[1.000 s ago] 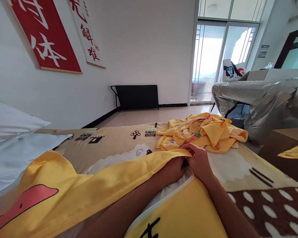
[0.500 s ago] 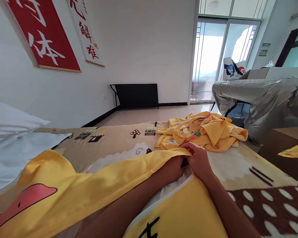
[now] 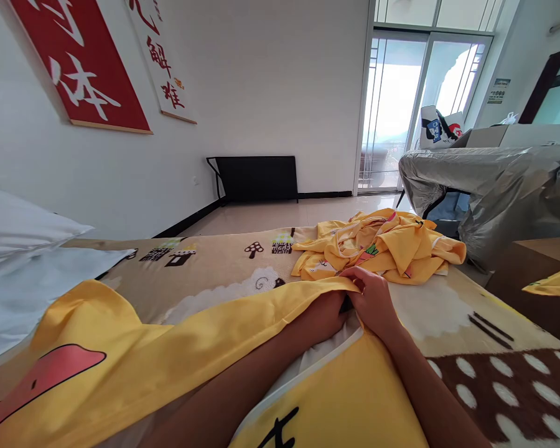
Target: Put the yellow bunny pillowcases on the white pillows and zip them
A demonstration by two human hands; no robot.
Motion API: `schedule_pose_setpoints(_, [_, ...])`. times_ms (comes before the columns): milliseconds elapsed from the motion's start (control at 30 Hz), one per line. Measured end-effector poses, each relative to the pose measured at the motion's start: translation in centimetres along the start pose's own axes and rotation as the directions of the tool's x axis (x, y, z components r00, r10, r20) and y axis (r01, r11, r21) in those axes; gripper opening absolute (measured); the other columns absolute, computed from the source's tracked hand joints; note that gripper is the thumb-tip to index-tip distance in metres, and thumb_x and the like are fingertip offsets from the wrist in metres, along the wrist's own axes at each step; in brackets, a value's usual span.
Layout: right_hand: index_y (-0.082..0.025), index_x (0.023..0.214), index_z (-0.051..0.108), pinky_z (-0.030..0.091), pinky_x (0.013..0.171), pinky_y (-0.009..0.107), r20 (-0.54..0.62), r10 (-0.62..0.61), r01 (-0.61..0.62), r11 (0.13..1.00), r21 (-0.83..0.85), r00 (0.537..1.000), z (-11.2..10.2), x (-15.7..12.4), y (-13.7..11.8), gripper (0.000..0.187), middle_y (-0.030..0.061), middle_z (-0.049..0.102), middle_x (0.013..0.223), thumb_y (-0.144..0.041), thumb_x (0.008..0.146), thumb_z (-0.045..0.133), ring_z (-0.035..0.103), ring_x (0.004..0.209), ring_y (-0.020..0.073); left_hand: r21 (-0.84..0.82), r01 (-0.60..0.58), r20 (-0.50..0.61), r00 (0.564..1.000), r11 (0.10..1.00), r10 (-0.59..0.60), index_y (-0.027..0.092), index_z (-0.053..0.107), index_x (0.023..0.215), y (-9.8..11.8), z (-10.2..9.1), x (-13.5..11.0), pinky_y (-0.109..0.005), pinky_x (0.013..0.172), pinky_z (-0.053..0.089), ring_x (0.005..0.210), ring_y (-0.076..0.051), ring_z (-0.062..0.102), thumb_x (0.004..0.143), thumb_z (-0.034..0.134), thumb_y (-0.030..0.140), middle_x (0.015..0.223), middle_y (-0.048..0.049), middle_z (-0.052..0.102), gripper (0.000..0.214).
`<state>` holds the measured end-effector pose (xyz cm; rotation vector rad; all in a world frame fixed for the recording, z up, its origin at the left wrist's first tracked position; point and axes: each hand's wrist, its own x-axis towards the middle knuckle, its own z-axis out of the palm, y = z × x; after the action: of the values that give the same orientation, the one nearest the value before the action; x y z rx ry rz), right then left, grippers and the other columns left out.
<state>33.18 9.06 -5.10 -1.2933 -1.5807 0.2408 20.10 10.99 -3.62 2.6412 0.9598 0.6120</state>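
A large yellow cloth cover [image 3: 191,336] with a white underside stretches across the bottom of the head view. It bears a pink duck-bill print at the left and black lettering near my body. My right hand [image 3: 368,295] pinches its upper edge between thumb and fingers. My left hand [image 3: 326,314] lies just under that edge, against my right hand, with its forearm between the yellow layers. Its fingers look curled but are mostly hidden, and a small dark patch shows beside them; what they hold I cannot make out.
Both hands are above a beige patterned blanket [image 3: 233,249]. Beyond them lies a crumpled pile of yellow printed cloth [image 3: 378,246]. White pillows [image 3: 23,249] rest at the left. On the right stand a brown box [image 3: 536,267] and a plastic-covered table [image 3: 494,168].
Hands and yellow cover hold almost the same position. Only a very slight shift of the whole view shows.
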Motion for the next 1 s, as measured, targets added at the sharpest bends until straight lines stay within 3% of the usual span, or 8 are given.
schedule_pose_setpoints(767, [-0.021, 0.080, 0.067, 0.041, 0.060, 0.024, 0.005, -0.001, 0.001, 1.000, -0.010, 1.000, -0.08, 0.10, 0.09, 0.022, -0.0003, 0.067, 0.074, -0.013, 0.068, 0.050, 0.054, 0.061, 0.0141, 0.023, 0.016, 0.009, 1.000, 1.000, -0.017, 0.013, 0.060, 0.105, 0.11, -0.06, 0.20, -0.038, 0.094, 0.046, 0.106, -0.027, 0.058, 0.074, 0.055, 0.013, 0.114, -0.0132, 0.063, 0.031])
schedule_pose_setpoints(1000, [-0.021, 0.078, 0.067, 0.041, 0.060, 0.024, 0.012, 0.003, -0.003, 1.000, -0.016, 1.000, -0.19, 0.09, -0.03, 0.021, -0.0003, 0.067, 0.072, -0.013, 0.068, 0.050, 0.055, 0.061, 0.0142, 0.017, 0.013, 0.011, 1.000, 1.000, -0.014, 0.015, 0.060, 0.104, 0.45, -0.33, 0.13, -0.037, 0.094, 0.046, 0.106, -0.026, 0.058, 0.074, 0.055, 0.013, 0.113, -0.0100, 0.063, 0.030])
